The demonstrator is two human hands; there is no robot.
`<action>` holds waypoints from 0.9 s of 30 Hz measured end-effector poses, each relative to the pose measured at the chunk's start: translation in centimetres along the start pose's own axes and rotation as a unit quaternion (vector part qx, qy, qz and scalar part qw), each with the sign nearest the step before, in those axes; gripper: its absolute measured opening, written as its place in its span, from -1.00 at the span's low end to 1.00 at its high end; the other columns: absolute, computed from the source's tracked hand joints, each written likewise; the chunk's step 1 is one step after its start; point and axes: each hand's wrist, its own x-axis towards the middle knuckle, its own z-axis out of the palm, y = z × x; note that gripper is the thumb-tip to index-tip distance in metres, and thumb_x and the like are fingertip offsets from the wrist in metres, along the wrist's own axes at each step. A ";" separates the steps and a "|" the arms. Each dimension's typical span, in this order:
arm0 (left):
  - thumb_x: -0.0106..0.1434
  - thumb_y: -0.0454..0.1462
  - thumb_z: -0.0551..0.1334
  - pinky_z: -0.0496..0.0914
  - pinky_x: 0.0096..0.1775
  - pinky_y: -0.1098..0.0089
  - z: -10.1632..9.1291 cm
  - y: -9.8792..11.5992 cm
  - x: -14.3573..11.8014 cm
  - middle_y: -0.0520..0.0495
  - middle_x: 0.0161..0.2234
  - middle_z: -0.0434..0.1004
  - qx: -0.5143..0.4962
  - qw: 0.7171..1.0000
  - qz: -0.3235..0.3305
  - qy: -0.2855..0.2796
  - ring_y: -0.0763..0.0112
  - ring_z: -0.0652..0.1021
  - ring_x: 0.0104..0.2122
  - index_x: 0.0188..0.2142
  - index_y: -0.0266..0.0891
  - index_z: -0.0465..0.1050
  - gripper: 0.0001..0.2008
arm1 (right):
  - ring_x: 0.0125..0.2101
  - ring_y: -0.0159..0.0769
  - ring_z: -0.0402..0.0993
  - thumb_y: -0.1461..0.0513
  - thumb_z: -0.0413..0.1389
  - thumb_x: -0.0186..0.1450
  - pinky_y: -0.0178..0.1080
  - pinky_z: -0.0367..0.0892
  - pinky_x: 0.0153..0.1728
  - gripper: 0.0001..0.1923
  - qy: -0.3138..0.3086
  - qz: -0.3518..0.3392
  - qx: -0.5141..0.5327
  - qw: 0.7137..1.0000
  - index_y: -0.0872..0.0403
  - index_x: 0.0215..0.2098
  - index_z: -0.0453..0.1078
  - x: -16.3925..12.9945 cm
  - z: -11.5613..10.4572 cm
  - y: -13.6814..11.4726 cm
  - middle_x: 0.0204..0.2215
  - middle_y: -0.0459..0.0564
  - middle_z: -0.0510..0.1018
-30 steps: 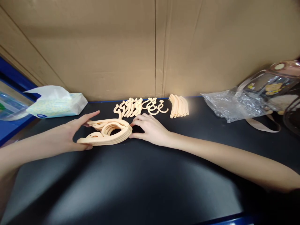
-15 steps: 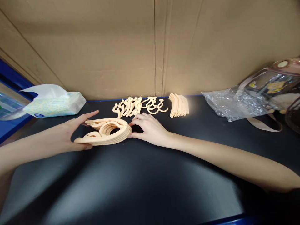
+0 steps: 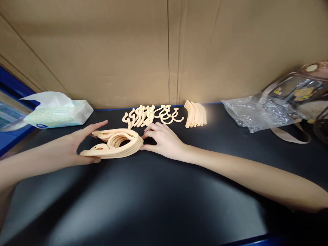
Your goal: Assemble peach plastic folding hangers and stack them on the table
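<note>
A stack of cream plastic hanger parts (image 3: pixel 125 150), curved round at the right and split into two arms at the left, rests on the black table. My left hand (image 3: pixel 77 145) spans its left ends, thumb along the near arm and fingers at the far arm, the index finger sticking out. At the rounded right end, my right hand (image 3: pixel 161 141) presses its thumb and fingers against the stack. Behind lie several cream hooks (image 3: pixel 139 116), some loose curved hooks (image 3: pixel 167 116) and a row of curved cream pieces (image 3: pixel 196 114). Part of the left fingers is hidden behind the stack.
A tissue pack (image 3: pixel 61 112) stands at the back left. Crumpled clear plastic (image 3: pixel 261 111) and a transparent bag with a strap (image 3: pixel 302 89) lie at the back right. A cardboard wall (image 3: pixel 115 51) rises behind the black table (image 3: pixel 153 198).
Both hands keep their places on the stack. Only a very slight shift of the whole view shows.
</note>
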 end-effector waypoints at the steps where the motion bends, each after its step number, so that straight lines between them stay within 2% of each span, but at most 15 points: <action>1: -0.10 0.14 0.22 0.34 -0.01 0.33 0.0 0.0 0.0 -0.04 0.09 0.38 0.003 1.000 -0.002 0.001 0.15 0.53 -0.09 0.32 -0.12 -0.25 0.09 | -0.12 -0.23 0.30 0.00 0.08 0.27 -0.18 0.18 -0.03 -0.60 0.000 -0.001 -0.001 1.000 0.14 -0.16 0.48 0.0 0.0 0.0 -0.18 0.01 0.47; 8: -0.14 0.19 0.23 0.24 0.10 0.27 0.1 -0.2 0.1 -0.03 0.18 0.28 0.009 1.000 0.007 0.016 0.10 0.42 0.07 0.32 -0.07 -0.25 0.13 | -0.12 -0.24 0.31 0.00 0.08 0.27 -0.20 0.17 -0.04 -0.62 -0.004 -0.005 -0.018 1.000 0.11 -0.17 0.47 0.0 0.1 0.0 -0.17 0.00 0.47; 18: -0.21 0.19 0.22 0.32 0.00 0.25 -0.3 0.9 -0.1 -0.09 0.13 0.32 0.002 1.000 -0.023 0.015 0.03 0.50 -0.04 0.32 -0.15 -0.19 0.16 | -0.12 -0.25 0.31 -0.01 0.07 0.28 -0.20 0.16 -0.04 -0.61 -0.006 -0.008 -0.017 1.000 0.13 -0.16 0.47 0.0 0.0 -0.1 -0.17 0.00 0.47; 27: -0.19 0.18 0.24 0.30 0.05 0.26 0.0 0.3 0.1 -0.06 0.17 0.29 -0.009 1.000 -0.008 0.009 0.05 0.45 0.03 0.32 -0.12 -0.21 0.15 | -0.13 -0.25 0.31 0.00 0.07 0.28 -0.20 0.17 -0.05 -0.61 -0.007 -0.009 -0.018 1.000 0.14 -0.17 0.47 0.0 0.0 -0.1 -0.17 0.01 0.48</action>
